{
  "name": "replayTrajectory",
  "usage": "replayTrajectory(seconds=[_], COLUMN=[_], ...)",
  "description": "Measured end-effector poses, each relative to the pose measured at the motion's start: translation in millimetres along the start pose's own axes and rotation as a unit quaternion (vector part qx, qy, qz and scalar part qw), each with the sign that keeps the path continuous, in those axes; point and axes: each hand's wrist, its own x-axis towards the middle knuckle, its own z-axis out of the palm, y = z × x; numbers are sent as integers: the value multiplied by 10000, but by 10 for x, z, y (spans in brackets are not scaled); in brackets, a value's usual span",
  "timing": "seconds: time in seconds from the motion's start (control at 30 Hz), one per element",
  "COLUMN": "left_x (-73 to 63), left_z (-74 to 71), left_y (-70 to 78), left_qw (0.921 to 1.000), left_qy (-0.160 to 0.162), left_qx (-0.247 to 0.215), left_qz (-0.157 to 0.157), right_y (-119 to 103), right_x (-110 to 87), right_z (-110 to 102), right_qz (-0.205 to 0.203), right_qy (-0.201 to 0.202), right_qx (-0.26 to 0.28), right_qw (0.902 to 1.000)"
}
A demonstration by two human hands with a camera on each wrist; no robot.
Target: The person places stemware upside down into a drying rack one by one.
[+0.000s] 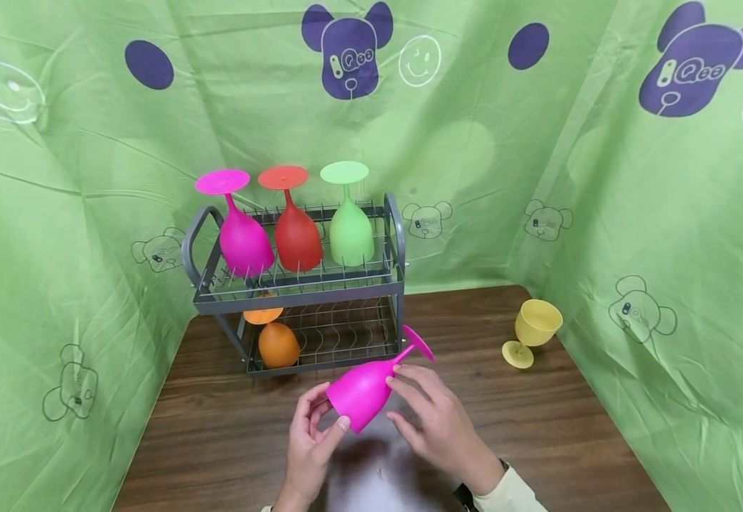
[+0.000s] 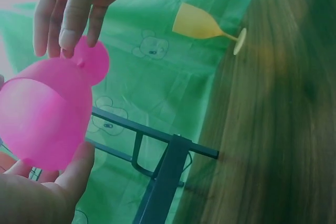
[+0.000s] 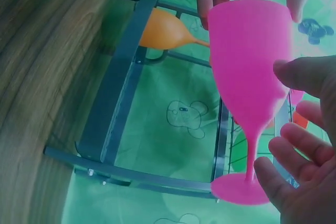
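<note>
A bright pink wine goblet (image 1: 361,392) is held tilted above the table, foot up toward the back right and mouth toward the front left. My left hand (image 1: 310,442) grips it at the rim, thumb on the near side and fingers on the far side. Close by the lower bowl and stem is my right hand (image 1: 440,425), its fingers loosely extended. In the right wrist view the right thumb (image 3: 302,74) overlaps the bowl's side, with the other fingers spread beside the stem.
A grey two-tier rack (image 1: 301,290) holds upside-down goblets: magenta (image 1: 246,242), red (image 1: 298,242) and light green (image 1: 350,235) on top, orange (image 1: 278,346) below. A yellow goblet (image 1: 537,323) stands at the table's right. Green printed cloth (image 1: 461,156) surrounds the wooden table (image 1: 537,405).
</note>
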Motion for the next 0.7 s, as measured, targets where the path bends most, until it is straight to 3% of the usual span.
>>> replayTrajectory(seconds=[0.23,0.4,0.47,0.53,0.7], left_x=[6,0,-1,-1,-13], left_z=[25,39,42,44,54], left_y=[16,18,22,26,38], left_qw=[9996,9993,9991,9989,9979], left_qy=[154,229,231,225,86], left_qx=[-208,-259,-278,-295,-483], left_qz=[103,153,199,272,428], right_y=[-60,-129,-150,-170,-217], right_x=[-44,-91,-101,-99,-61], right_z=[47,116,146,178,257], right_qz=[1054,2214,2660,3062,3953], right_qy=[372,444,474,510,574], right_qx=[719,1339,1804,2411,3899], right_qw=[9911,9649,9458,9195,8297])
